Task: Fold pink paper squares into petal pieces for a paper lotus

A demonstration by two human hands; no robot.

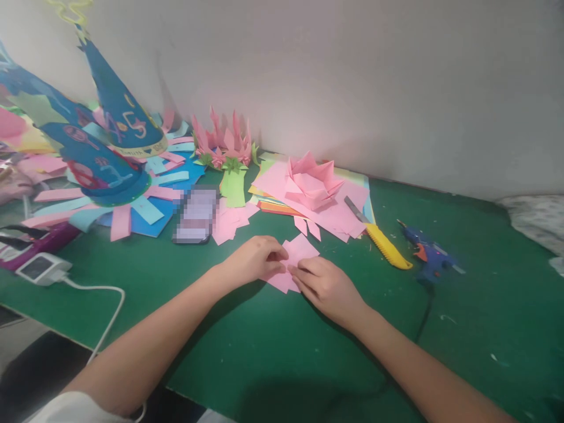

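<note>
Pink paper pieces (302, 249) lie overlapped on the green table between my hands. My left hand (253, 258) has its fingers bent and closed on their left edge. From the right, my right hand (328, 286) presses thumb and fingers together on the same paper near its middle. The fingertips of both hands almost meet, and they hide part of the paper. Just behind are loose pink paper pieces (229, 222) and a folded pink paper lotus (312, 179) on a stack of coloured sheets (273, 176).
A yellow utility knife (388, 245) with its blade out and a blue glue gun (429, 252) lie to the right. Leftward are a phone (196, 216), blue cone hats (118, 111), a pink paper crown (224, 141) and a white charger (43, 269) with its cable.
</note>
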